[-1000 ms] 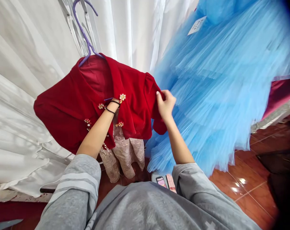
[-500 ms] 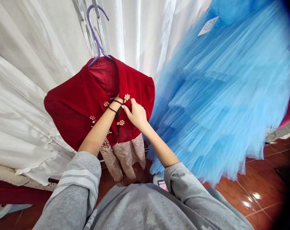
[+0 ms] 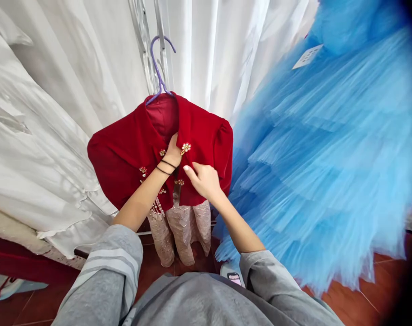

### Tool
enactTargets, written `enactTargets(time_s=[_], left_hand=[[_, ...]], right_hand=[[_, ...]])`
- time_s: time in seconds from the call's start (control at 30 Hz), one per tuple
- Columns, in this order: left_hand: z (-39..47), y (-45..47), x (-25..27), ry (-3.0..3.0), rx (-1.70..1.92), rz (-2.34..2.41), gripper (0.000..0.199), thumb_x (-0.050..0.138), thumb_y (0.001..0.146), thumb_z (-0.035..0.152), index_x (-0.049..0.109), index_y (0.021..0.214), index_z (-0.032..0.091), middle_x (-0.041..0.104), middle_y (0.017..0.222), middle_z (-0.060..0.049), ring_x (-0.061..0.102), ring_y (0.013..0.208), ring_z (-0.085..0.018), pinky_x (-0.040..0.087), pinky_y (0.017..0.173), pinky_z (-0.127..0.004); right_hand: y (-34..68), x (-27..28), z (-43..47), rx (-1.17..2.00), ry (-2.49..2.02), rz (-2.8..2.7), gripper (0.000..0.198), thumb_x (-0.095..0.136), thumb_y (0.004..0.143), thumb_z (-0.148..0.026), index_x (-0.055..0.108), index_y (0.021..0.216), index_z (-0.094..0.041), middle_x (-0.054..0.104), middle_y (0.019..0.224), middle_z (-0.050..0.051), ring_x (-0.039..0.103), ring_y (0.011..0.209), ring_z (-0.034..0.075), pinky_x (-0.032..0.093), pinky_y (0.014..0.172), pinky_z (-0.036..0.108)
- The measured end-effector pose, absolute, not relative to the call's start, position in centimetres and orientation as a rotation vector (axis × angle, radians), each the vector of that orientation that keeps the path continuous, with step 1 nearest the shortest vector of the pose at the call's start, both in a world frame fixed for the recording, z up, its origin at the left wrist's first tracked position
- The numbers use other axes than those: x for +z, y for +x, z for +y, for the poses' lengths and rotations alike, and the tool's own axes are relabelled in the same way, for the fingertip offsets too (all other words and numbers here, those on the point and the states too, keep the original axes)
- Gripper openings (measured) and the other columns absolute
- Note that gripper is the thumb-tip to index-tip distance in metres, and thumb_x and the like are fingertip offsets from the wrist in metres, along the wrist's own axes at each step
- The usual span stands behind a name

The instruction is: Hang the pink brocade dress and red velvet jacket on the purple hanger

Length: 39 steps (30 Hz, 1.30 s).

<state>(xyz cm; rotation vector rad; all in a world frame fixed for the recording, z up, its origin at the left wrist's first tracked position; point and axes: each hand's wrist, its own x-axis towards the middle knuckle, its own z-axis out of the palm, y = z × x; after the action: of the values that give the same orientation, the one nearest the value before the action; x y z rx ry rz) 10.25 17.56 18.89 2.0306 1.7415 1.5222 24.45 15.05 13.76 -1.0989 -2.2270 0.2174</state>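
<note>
A red velvet jacket [image 3: 124, 149] with jewelled flower clasps hangs on a purple hanger [image 3: 157, 68] in front of me. Its front is parted. My left hand [image 3: 173, 151], with two black bands at the wrist, reaches into the opening. Its fingers are hidden behind the jacket's right front panel. Against the outside of that same panel is my right hand [image 3: 206, 181], thumb stretched out and apart from the index finger. Just above it sits a pearl flower clasp [image 3: 186, 148]; a lower flower clasp [image 3: 179, 182] lies left of the hand.
Below the jacket hangs a pale, shiny patterned skirt [image 3: 178, 231]. A layered blue tulle dress [image 3: 321, 149] with a white tag [image 3: 307, 56] fills the right side. White drapery [image 3: 56, 113] covers the left and back. A phone [image 3: 234, 278] is low by my body, above the red tiled floor [image 3: 348, 303].
The jacket and both hands appear further right and lower in view. My right hand has drawn away from the panel's front edge and my left wrist. My left hand stays inside the jacket.
</note>
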Motion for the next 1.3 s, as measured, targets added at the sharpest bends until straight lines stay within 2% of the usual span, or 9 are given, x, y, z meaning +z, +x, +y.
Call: enactTargets(time_s=[0.1, 0.17, 0.27, 0.37, 0.57, 0.7, 0.83, 1.07, 1.3], left_hand=[[15.1, 7.3, 19.9, 2.266, 1.595, 1.927, 0.017, 0.055, 0.092, 0.025, 0.070, 0.095, 0.019, 0.068, 0.113, -0.010, 0.057, 0.118, -0.026, 0.034, 0.117, -0.045], [13.1, 4.7, 20.7, 2.322, 1.757, 2.190, 0.025, 0.051, 0.094, 0.031, 0.069, 0.107, 0.020, 0.064, 0.123, -0.012, 0.053, 0.125, -0.030, 0.029, 0.119, -0.047], [11.2, 1.3, 21.8, 2.226, 1.825, 2.428, 0.038, 0.044, 0.096, 0.039, 0.059, 0.127, 0.021, 0.059, 0.132, -0.014, 0.051, 0.127, -0.030, 0.034, 0.115, -0.044], [10.9, -0.6, 22.4, 2.260, 1.578, 2.436, 0.043, 0.038, 0.098, 0.046, 0.057, 0.126, 0.019, 0.064, 0.122, -0.015, 0.058, 0.117, -0.029, 0.041, 0.106, -0.041], [12.3, -2.7, 24.7, 2.083, 1.278, 2.497, 0.048, 0.027, 0.100, 0.045, 0.059, 0.075, 0.019, 0.056, 0.065, -0.008, 0.061, 0.083, -0.025, 0.046, 0.091, -0.038], [13.3, -4.7, 27.4, 1.932, 1.017, 2.239, 0.041, 0.035, 0.097, 0.040, 0.058, 0.070, 0.019, 0.060, 0.068, -0.007, 0.061, 0.078, -0.023, 0.050, 0.082, -0.035], [13.0, -4.8, 28.5, 1.951, 0.891, 2.140, 0.041, 0.037, 0.096, 0.041, 0.063, 0.074, 0.018, 0.063, 0.073, -0.006, 0.062, 0.075, -0.021, 0.051, 0.079, -0.036], [12.1, -1.6, 26.6, 2.298, 1.539, 1.979, 0.023, 0.064, 0.082, 0.030, 0.067, 0.101, 0.017, 0.069, 0.097, -0.006, 0.062, 0.094, -0.018, 0.050, 0.092, -0.032], [14.6, -2.4, 29.0, 1.637, 1.760, 1.846, 0.007, 0.064, 0.072, 0.015, 0.063, 0.066, 0.012, 0.057, 0.062, -0.002, 0.057, 0.065, -0.014, 0.053, 0.073, -0.032]], right_hand=[[26.7, 16.1, 16.9, 0.131, -0.932, -1.972, 0.057, 0.029, 0.100, -0.062, 0.063, 0.086, -0.019, 0.069, 0.081, 0.008, 0.063, 0.075, 0.020, 0.043, 0.068, 0.030], [27.1, 18.3, 19.1, 0.033, -0.781, -1.872, 0.057, 0.028, 0.100, -0.061, 0.065, 0.104, -0.018, 0.070, 0.102, 0.011, 0.065, 0.094, 0.023, 0.049, 0.085, 0.035], [25.7, 21.4, 22.9, -0.063, -0.561, -1.990, 0.060, 0.032, 0.098, -0.062, 0.055, 0.134, -0.020, 0.058, 0.136, 0.013, 0.052, 0.129, 0.028, 0.041, 0.109, 0.047], [23.4, 23.5, 25.1, -0.059, -0.465, -2.135, 0.066, 0.032, 0.097, -0.064, 0.046, 0.144, -0.020, 0.050, 0.147, 0.013, 0.045, 0.138, 0.029, 0.035, 0.115, 0.050], [21.8, 25.9, 25.9, 0.051, -0.581, -2.177, 0.071, 0.019, 0.099, -0.068, 0.063, 0.115, -0.015, 0.067, 0.097, 0.010, 0.063, 0.100, 0.023, 0.048, 0.095, 0.037], [21.2, 27.5, 28.4, 0.128, -0.649, -2.228, 0.072, 0.022, 0.095, -0.076, 0.056, 0.078, -0.015, 0.051, 0.069, 0.003, 0.056, 0.075, 0.016, 0.049, 0.081, 0.032], [21.0, 28.2, 29.2, 0.202, -0.605, -2.255, 0.066, 0.029, 0.096, -0.072, 0.054, 0.075, -0.015, 0.048, 0.068, 0.002, 0.054, 0.074, 0.015, 0.049, 0.080, 0.032], [21.5, 26.4, 26.3, 0.084, -0.565, -2.010, 0.034, 0.055, 0.092, -0.046, 0.066, 0.101, -0.015, 0.065, 0.092, 0.009, 0.061, 0.095, 0.024, 0.049, 0.092, 0.043], [19.4, 29.5, 31.0, 0.170, -0.687, -1.980, 0.017, 0.061, 0.085, -0.022, 0.064, 0.071, -0.013, 0.060, 0.069, 0.005, 0.062, 0.084, 0.022, 0.052, 0.087, 0.042]])
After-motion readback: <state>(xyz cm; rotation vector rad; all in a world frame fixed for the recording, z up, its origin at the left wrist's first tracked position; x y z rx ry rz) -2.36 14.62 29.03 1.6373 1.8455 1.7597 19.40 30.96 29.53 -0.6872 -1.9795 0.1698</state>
